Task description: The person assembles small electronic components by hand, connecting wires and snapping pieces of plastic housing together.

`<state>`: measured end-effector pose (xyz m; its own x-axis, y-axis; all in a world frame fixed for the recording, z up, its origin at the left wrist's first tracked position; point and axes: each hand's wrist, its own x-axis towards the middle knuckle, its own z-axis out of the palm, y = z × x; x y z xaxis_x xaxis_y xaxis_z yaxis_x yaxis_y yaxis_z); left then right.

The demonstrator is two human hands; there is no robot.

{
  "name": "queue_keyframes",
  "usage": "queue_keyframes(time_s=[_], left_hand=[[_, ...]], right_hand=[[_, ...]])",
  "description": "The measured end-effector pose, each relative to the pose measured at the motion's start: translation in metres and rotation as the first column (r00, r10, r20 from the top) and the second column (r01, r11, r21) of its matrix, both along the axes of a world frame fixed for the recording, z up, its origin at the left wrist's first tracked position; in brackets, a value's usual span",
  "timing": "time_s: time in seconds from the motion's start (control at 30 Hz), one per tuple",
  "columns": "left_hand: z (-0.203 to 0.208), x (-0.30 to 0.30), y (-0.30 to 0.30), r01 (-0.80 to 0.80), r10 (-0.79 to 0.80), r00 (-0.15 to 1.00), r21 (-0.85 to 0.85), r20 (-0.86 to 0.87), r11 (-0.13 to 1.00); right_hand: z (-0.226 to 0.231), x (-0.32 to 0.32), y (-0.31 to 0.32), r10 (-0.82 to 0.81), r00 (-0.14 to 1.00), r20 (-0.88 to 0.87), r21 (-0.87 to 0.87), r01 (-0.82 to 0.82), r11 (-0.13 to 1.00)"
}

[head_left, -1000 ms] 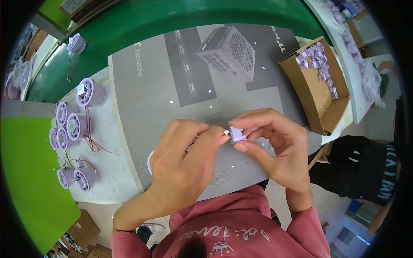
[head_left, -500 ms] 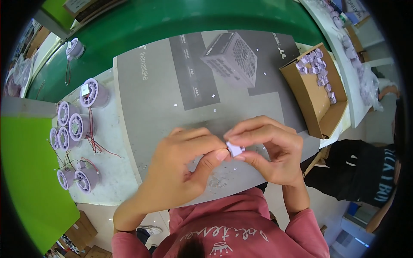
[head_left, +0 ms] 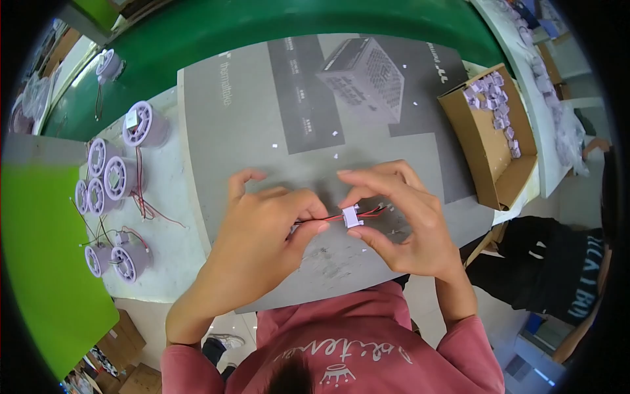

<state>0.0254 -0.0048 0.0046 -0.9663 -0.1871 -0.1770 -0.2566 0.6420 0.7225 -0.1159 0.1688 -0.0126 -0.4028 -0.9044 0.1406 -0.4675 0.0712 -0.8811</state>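
A small lilac plastic clip-like part [head_left: 352,217] is between the thumb and fingers of my right hand [head_left: 417,230], over the middle of the grey printed mat [head_left: 243,118]. Thin red and black wires [head_left: 335,217] run through or along it; which of the two, I cannot tell. My left hand [head_left: 262,230] pinches those wires between thumb and forefinger just left of the part, its other fingers loosely curled. The loose wire ends stick out on the right, inside the curve of my right hand.
Several lilac round housings [head_left: 146,125] with wires stand on the white surface at the left. An open cardboard box [head_left: 469,148] at the right holds several similar lilac parts [head_left: 489,92]. Small white scraps [head_left: 335,133] dot the mat. Someone in black clothing [head_left: 545,262] is at the right.
The lilac part has turned in my fingers, and red and black wires now show on both sides of it. My left hand has drawn slightly left, off the part.
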Motion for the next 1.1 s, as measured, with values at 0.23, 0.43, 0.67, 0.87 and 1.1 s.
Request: queue_keyframes(time_s=[0.23, 0.43, 0.67, 0.87, 1.1], left_hand=[[0.018, 0.03, -0.007, -0.122, 0.103, 0.986, -0.143, -0.135, 0.982], [-0.008, 0.061, -0.01, -0.205, 0.207, 0.975, 0.03, -0.085, 0.978], [-0.024, 0.067, -0.017, -0.186, 0.216, 0.954, 0.153, -0.206, 0.97], [-0.018, 0.071, -0.016, -0.109, 0.158, 0.97, 0.252, -0.184, 0.962], [0.0, 0.074, -0.019, -0.063, 0.131, 0.966, 0.287, -0.224, 0.956]], right_hand=[[-0.002, 0.004, -0.011, 0.109, 0.977, -0.186, 0.12, -0.087, 0.989], [0.004, 0.009, -0.027, 0.185, 0.937, -0.296, 0.206, -0.127, 0.97], [0.0, 0.008, -0.028, 0.17, 0.981, -0.09, 0.171, -0.153, 0.973], [0.01, 0.011, -0.016, 0.189, 0.981, -0.037, 0.196, -0.179, 0.964], [0.027, 0.013, -0.008, 0.298, 0.949, -0.107, 0.188, -0.275, 0.943]])
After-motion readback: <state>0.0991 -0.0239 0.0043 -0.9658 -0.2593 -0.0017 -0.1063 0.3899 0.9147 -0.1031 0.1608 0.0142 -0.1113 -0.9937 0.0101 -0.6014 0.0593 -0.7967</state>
